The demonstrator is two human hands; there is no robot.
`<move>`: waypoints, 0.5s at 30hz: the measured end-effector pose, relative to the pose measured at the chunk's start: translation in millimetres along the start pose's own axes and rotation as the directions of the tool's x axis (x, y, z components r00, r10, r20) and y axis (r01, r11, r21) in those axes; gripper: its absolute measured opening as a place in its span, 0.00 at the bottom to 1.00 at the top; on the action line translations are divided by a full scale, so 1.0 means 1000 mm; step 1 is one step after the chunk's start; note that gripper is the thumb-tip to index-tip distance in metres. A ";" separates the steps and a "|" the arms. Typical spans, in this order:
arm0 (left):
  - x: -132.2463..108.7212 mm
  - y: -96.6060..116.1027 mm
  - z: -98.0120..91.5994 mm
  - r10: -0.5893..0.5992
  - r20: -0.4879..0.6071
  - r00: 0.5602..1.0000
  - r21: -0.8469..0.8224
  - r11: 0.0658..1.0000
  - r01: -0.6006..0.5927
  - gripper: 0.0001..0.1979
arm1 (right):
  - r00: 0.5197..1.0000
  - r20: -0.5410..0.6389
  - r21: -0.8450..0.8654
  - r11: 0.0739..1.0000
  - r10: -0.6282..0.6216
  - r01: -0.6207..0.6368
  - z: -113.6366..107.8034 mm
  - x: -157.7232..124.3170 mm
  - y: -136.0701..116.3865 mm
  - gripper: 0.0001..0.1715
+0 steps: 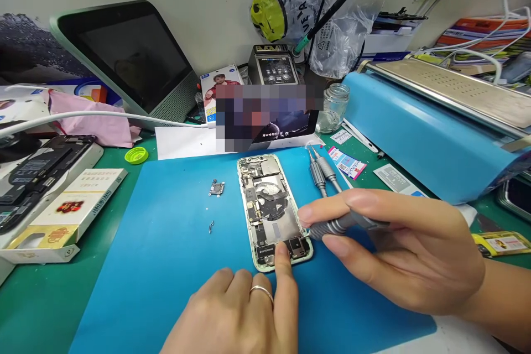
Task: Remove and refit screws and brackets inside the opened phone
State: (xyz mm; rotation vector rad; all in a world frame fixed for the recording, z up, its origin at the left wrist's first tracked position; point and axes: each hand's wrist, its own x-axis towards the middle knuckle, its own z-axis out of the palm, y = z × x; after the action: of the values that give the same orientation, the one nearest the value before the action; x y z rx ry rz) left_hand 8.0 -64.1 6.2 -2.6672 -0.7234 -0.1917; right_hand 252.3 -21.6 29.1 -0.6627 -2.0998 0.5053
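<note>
An opened smartphone (274, 227) lies on the blue mat, its light green frame and inner parts exposed. My right hand (398, 249) is closed on a grey screwdriver (332, 227), its tip at the phone's lower right edge. With its index finger stretched out, my left hand (244, 310) presses the phone's lower end; the other fingers are bent and hold nothing. To the left of the phone lie a small circuit part (216, 187) and a tiny metal bracket (211, 227). Two more grey screwdrivers (321, 168) rest just beyond my right hand.
The blue mat (157, 254) covers the green bench. A lit screen (286, 121), partly pixelated, stands behind the phone. At right is a blue machine (415, 127); a glass jar (334, 105) stands beside it. A cigarette box (78, 210) and another opened phone (37, 177) lie left.
</note>
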 end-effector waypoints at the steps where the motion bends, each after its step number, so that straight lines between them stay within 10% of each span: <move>1: 0.000 0.000 0.000 -0.004 -0.001 1.000 -0.009 1.000 0.004 0.23 | 1.000 0.005 -0.002 1.000 -0.005 0.005 0.000 0.000 0.000 0.49; 15: 0.000 0.002 0.002 -0.048 -0.036 0.998 -0.061 0.997 0.045 0.21 | 0.995 0.050 -0.123 0.988 -0.082 0.088 -0.006 -0.001 0.001 0.50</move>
State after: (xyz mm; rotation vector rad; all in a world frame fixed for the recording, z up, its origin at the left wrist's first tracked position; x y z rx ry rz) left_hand 9.6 -64.8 3.5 -2.6978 -0.7801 -0.2792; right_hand 258.1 -21.3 31.3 -0.6353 -2.2053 0.3457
